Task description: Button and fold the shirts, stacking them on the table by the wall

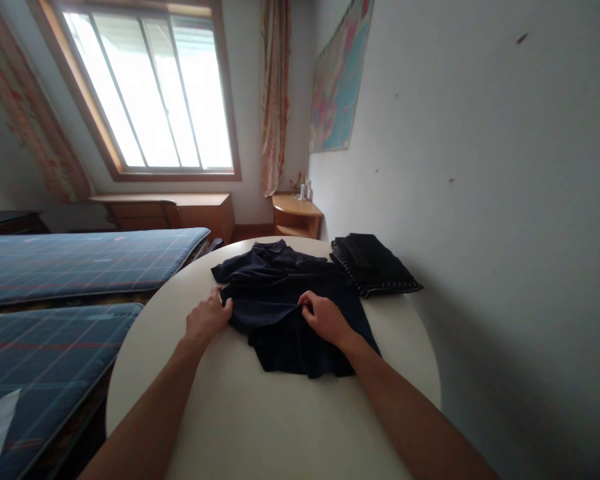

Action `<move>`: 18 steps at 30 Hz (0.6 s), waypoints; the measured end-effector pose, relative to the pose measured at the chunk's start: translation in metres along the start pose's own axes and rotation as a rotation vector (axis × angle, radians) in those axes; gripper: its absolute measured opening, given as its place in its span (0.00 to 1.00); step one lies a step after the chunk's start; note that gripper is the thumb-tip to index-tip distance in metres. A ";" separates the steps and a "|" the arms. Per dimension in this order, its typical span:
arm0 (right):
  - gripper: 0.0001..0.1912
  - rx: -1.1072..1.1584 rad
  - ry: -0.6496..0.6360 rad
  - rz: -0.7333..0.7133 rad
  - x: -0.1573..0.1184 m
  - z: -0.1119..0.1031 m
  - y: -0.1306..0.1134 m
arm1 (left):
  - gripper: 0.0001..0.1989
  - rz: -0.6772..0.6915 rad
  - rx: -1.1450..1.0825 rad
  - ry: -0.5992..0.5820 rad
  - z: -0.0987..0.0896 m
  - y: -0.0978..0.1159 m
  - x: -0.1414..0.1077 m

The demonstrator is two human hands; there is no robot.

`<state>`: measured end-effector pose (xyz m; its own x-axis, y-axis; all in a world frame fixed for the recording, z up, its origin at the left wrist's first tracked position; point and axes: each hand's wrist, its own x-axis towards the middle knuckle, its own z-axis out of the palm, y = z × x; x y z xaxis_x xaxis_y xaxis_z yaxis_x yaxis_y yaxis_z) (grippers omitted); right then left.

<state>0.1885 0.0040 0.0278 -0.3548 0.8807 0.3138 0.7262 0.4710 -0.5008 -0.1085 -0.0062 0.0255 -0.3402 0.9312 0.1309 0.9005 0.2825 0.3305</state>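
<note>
Navy shirt (285, 283) is lying on the round white table (230, 420), spreading between the two hands and beyond them. Well left of the grip, plaid mattresses (45, 343) are resting beside the table. The left hand (207, 317) is gripping the shirt's left edge between thumb and fingers, while the right hand (325, 318) is pinching a fold near the middle — both are clamped on cloth, apart from each other, probably so that the edge between them is being held straight. Beyond the right hand, folded black cloth (373, 260) is sitting just beside the shirt, likely there to leave the hands room. The collar (270, 248) is pointing away from the grip, toward the window (153, 100); the long axis is running far to near, slanting slightly rightward toward the person.
</note>
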 end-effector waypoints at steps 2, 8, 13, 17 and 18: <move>0.09 -0.004 0.011 0.013 0.001 0.001 0.003 | 0.26 0.014 -0.078 0.007 0.000 0.002 0.002; 0.09 0.009 0.002 0.053 0.002 0.003 0.012 | 0.26 0.095 -0.585 0.163 0.004 0.005 0.010; 0.09 0.019 0.013 0.028 0.002 0.001 0.008 | 0.31 0.116 -0.886 0.122 0.003 0.012 0.008; 0.08 0.062 0.020 -0.012 0.002 -0.001 0.004 | 0.28 0.087 -0.938 0.185 -0.006 0.013 0.006; 0.08 0.095 0.004 -0.036 0.001 -0.001 0.003 | 0.27 0.059 -0.959 0.212 -0.009 0.012 0.006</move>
<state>0.1906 0.0061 0.0279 -0.3771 0.8631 0.3360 0.6539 0.5050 -0.5634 -0.1021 0.0005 0.0384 -0.4274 0.8507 0.3059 0.3479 -0.1575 0.9242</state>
